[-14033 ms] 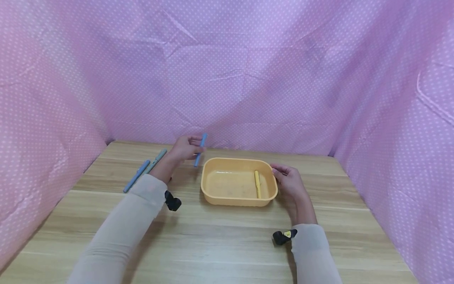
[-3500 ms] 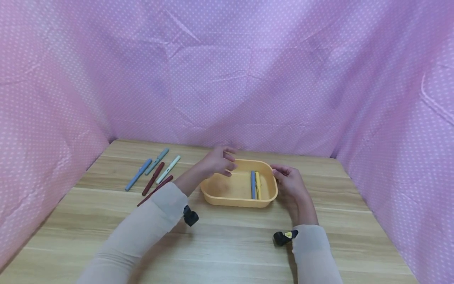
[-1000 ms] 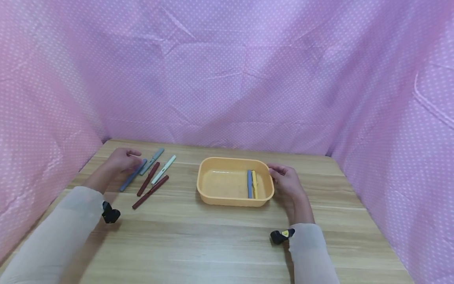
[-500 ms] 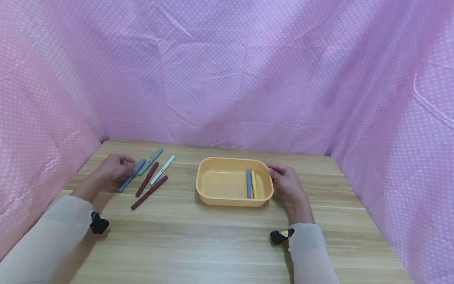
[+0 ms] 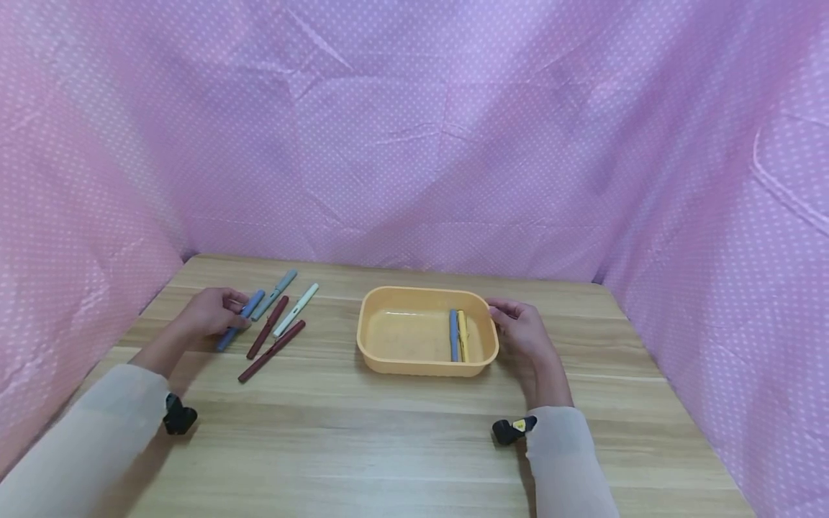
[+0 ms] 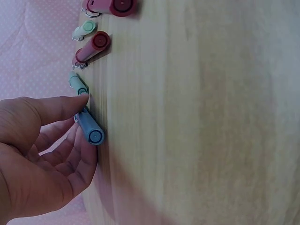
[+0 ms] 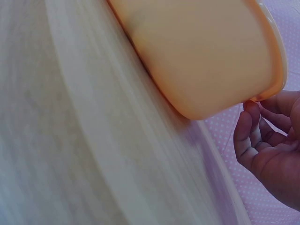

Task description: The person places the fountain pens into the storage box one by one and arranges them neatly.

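Observation:
At the left of the table in the head view, my left hand (image 5: 210, 311) pinches a blue capped pen (image 5: 255, 299) between thumb and fingers. The left wrist view shows the round end of that blue pen (image 6: 91, 129) toward the camera, the thumb above it and the fingers curled behind. My right hand (image 5: 527, 334) holds the right end of a yellow plastic container (image 5: 421, 368). In the right wrist view its thumb lies at the rim, with the fingers bent just beneath. Inside the container, a blue pen (image 5: 454, 337) and a yellow pen (image 5: 463, 337) lie side by side.
To the right of the left hand lie a grey-green pen (image 5: 274, 296), a pale mint pen (image 5: 296, 311) and two dark red pens, one farther back (image 5: 268, 327) and a nearer dark red pen (image 5: 272, 351). A pink dotted cloth (image 5: 414, 144) encloses the wooden table (image 5: 363, 439).
A blue pen has joined the yellow one in the container. My left hand has gone from above the container to the leftmost blue pen and now pinches it. The right hand stays put.

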Tool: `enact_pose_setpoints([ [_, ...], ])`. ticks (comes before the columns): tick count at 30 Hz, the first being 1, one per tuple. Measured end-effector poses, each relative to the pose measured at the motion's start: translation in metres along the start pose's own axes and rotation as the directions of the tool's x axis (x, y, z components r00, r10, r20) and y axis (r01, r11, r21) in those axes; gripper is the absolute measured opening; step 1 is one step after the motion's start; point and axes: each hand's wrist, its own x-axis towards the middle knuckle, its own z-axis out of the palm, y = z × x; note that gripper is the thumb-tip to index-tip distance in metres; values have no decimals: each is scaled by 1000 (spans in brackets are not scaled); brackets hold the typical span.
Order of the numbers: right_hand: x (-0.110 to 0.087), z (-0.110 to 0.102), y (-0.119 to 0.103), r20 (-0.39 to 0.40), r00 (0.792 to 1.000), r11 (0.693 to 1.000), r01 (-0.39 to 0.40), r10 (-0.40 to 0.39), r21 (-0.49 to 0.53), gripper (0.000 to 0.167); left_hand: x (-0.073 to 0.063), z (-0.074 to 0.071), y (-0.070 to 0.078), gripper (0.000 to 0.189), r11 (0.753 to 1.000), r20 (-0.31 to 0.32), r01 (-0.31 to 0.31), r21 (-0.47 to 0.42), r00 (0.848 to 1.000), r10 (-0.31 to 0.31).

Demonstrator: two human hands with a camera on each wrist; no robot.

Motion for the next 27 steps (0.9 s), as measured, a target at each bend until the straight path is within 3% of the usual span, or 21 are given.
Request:
enact_pose_setpoints([
  [15,0,-1,2,3,1000,998,3,-3,65,32,-10,9,0,52,997,-77,-32,74,996,37],
  [27,0,-7,8,16,1000,998,11,-12,62,33,-18,12,-1,51,991,-80,-78,110,993,87],
])
